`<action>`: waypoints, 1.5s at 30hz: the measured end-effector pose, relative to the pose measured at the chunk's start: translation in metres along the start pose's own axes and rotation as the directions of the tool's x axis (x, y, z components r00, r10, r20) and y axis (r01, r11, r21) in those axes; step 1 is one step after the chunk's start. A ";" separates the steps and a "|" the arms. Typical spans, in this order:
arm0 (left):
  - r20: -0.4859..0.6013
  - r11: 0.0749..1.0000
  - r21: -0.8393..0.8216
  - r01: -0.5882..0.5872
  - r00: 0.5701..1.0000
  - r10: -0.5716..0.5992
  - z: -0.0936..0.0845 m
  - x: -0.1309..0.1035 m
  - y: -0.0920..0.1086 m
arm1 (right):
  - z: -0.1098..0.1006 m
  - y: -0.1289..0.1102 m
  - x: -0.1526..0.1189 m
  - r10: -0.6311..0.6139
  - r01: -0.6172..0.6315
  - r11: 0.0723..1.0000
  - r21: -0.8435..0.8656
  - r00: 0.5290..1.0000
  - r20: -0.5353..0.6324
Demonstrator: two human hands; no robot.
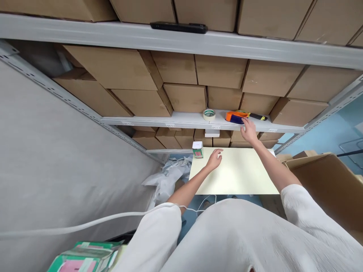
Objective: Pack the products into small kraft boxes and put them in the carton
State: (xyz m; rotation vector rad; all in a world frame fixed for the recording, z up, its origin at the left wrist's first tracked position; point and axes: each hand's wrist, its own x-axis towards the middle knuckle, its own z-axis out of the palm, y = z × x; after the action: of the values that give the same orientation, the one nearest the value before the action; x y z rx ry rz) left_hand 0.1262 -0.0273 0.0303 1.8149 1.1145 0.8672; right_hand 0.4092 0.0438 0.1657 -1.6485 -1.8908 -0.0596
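My left hand [214, 160] hovers over or rests on the pale board [241, 173], its fingers loosely curled and apart, holding nothing. Left of it, at the board's back left corner, stands a small white, green and pink box [197, 150]. My right hand [248, 130] reaches up to the shelf edge, its fingers closed at the right end of an orange and dark blue tape dispenser [235, 117]. Just behind that hand lies a yellow and black utility knife [257, 116]. A roll of cream tape [209, 115] sits on the same shelf, to the left.
Brown cartons [181, 68] fill the grey metal shelves. A black object [179, 27] lies on the upper shelf edge. White crumpled wrapping [167, 181] is heaped left of the board. An open carton [326, 181] stands at right; green boxes [85, 257] sit lower left. A white cable [85, 226] crosses my left side.
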 end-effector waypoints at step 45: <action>0.277 0.997 -0.005 0.071 0.958 -0.067 0.134 -0.063 0.040 | -0.003 0.079 -0.326 0.721 -0.697 0.692 -0.188 0.681 0.129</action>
State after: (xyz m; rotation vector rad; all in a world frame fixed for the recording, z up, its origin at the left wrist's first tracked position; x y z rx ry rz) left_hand 0.2322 -0.1340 0.0005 1.8088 0.9819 0.5575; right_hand 0.4907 -0.2270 -0.0139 -2.4516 -1.2447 0.3271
